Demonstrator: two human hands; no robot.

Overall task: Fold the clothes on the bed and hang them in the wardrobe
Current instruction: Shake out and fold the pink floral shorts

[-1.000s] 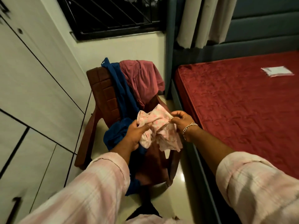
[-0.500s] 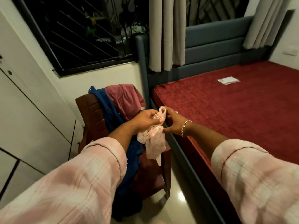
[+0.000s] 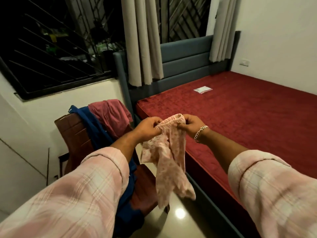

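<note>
A small pink floral garment (image 3: pixel 167 157) with an elastic waistband hangs in the air over the gap between chair and bed. My left hand (image 3: pixel 148 128) grips the left side of the waistband, and my right hand (image 3: pixel 192 125), with a bracelet on the wrist, grips the right side. The legs of the garment dangle below. A blue garment (image 3: pixel 96 127) and a maroon-pink garment (image 3: pixel 111 115) are draped over the back of a brown chair (image 3: pixel 75 133). The bed (image 3: pixel 240 121) with its dark red cover lies to the right.
A small white packet (image 3: pixel 203 89) lies on the bed near the grey headboard (image 3: pixel 185 55). White wardrobe doors (image 3: pixel 20 152) stand on the left. A barred window (image 3: pixel 51 48) and beige curtains (image 3: pixel 142 40) are behind. The glossy floor (image 3: pixel 178 213) runs between chair and bed.
I have raised the pink garment and spread its waistband between both hands, so it now hangs down lengthwise. My view has tilted up, showing more window and bed.
</note>
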